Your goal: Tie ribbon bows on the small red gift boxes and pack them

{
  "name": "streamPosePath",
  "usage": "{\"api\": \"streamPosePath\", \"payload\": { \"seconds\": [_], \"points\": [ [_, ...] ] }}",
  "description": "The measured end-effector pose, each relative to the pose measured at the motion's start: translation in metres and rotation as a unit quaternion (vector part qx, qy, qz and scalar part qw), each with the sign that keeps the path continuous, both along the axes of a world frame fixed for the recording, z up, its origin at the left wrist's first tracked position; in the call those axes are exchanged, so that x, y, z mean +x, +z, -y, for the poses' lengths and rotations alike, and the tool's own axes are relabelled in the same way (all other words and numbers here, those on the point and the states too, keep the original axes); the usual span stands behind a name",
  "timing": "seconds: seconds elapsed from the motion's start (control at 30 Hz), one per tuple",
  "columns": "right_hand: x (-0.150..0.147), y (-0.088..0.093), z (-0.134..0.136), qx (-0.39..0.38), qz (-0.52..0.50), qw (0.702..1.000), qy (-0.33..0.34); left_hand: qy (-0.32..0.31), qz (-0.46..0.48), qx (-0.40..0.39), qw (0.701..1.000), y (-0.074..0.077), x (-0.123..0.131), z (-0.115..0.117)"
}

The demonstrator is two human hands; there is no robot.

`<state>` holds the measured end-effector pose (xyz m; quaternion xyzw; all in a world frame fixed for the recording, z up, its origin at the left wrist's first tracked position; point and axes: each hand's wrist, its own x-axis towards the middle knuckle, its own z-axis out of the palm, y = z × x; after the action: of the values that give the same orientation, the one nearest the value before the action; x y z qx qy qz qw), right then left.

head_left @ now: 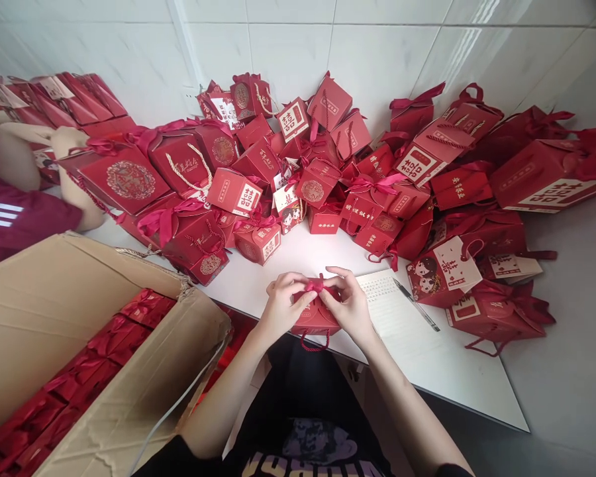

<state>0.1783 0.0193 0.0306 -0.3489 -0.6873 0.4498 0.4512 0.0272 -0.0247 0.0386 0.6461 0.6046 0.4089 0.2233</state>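
Note:
A small red gift box (318,317) with a twisted cord handle sits at the table's front edge, between my two hands. On its top is a red ribbon bow (316,285). My left hand (285,301) pinches the bow's left side between thumb and fingers. From the right, my right hand (347,301) pinches the other side of the ribbon, fingers curled over the box top. The ribbon ends are mostly hidden by my fingers.
Many red gift boxes (324,220) are piled across the back of the white table (457,361). A notebook (390,308) and pen (417,305) lie right of my hands. At left stand a cardboard carton (129,371) of red boxes and another person's arm (82,199).

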Motion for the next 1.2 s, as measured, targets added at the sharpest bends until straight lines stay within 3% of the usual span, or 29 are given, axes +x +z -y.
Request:
{"api": "streamPosePath", "payload": {
  "seconds": [0.33, 0.5, 0.73, 0.93, 1.2],
  "points": [
    [0.012, 0.01, -0.003, 0.045, 0.102, 0.993, 0.034, 0.026, 0.026, -0.01, 0.999, 0.003, 0.006, 0.003],
    [0.012, 0.01, -0.003, 0.057, 0.108, 0.992, 0.033, 0.027, 0.111, -0.04, 0.993, 0.001, 0.009, 0.002],
    [0.012, 0.016, -0.003, 0.125, 0.156, 0.979, 0.026, 0.016, 0.238, -0.004, 0.971, -0.01, 0.015, -0.003],
    [0.014, 0.016, -0.002, 0.154, 0.199, 0.967, 0.037, 0.041, 0.209, 0.006, 0.977, -0.011, 0.017, -0.005],
    [0.009, 0.012, -0.01, 0.25, 0.235, 0.939, 0.031, 0.051, 0.196, -0.024, 0.979, -0.004, 0.021, -0.007]
  ]
}}
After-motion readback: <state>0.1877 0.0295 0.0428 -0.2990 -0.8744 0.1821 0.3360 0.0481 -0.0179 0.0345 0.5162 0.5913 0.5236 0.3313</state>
